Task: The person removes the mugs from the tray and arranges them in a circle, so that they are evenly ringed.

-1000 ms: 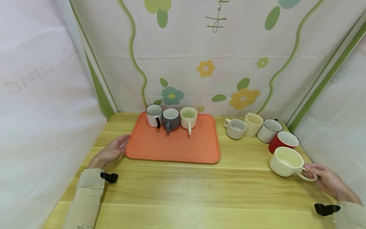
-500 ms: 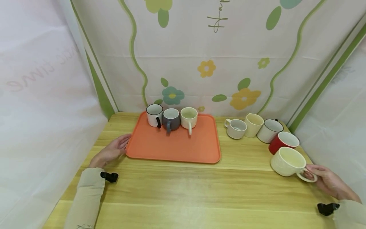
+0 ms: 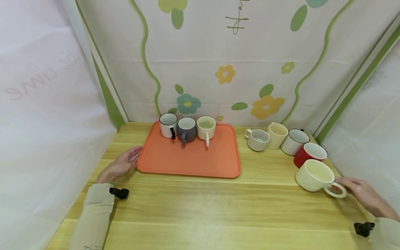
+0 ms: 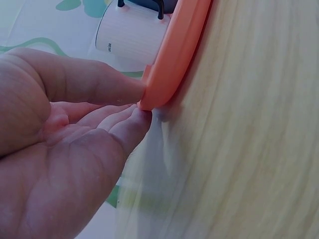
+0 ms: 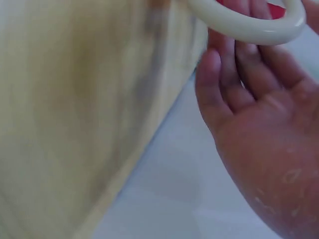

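My left hand is at the near left corner of an orange tray; thumb and fingertips pinch its rim in the left wrist view. Three mugs stand along the tray's back: a white one with a black rim, a dark grey-blue one and a cream one. At the right, my right hand lies just behind the handle of a wide cream mug, fingers loose and not gripping it. In the right wrist view the handle crosses in front of the fingers.
Behind the wide mug, a row curves along the table's right back: a red mug, a white dark-rimmed mug, a pale yellow mug and a small white cup. Patterned curtain encloses the wooden table at back and sides.
My right hand has let go of the wide cream mug's handle and drawn slightly to the right. The mug stays beside the red one. My left hand and the tray have not moved.
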### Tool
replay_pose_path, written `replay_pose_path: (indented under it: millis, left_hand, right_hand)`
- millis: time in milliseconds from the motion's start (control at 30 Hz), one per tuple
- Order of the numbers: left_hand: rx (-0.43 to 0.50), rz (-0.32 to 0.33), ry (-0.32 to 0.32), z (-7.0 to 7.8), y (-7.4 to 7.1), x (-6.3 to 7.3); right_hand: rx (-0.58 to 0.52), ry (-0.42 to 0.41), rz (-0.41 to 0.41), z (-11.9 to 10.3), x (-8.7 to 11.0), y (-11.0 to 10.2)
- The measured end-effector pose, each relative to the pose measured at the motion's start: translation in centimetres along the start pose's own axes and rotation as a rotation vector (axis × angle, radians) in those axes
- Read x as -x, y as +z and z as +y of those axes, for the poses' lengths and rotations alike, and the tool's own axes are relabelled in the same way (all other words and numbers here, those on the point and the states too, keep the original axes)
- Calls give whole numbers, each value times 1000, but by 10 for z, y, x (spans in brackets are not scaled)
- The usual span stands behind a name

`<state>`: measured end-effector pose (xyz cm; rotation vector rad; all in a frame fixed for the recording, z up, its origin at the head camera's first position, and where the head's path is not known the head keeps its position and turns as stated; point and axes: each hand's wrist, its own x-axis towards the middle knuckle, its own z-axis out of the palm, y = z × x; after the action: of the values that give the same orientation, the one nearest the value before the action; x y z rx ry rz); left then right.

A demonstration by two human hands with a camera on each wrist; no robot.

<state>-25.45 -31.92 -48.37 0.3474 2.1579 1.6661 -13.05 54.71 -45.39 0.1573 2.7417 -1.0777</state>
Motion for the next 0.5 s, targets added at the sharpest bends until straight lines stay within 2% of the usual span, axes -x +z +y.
replay_pose_path:
  millis: [67, 233, 333, 500]
  left_hand:
    - [3, -1, 3, -1, 0, 0]
    - [13, -1, 1, -1, 0, 0]
    - [11, 0, 0, -1, 0, 1]
    - [5, 0, 1, -1, 0, 1]
  right_hand:
    - [82, 0, 67, -7, 0, -4]
    - [201, -21, 215, -34, -2, -7]
    - [242, -61, 243, -58, -5, -8]
    - [263, -151, 211, -105, -15, -4]
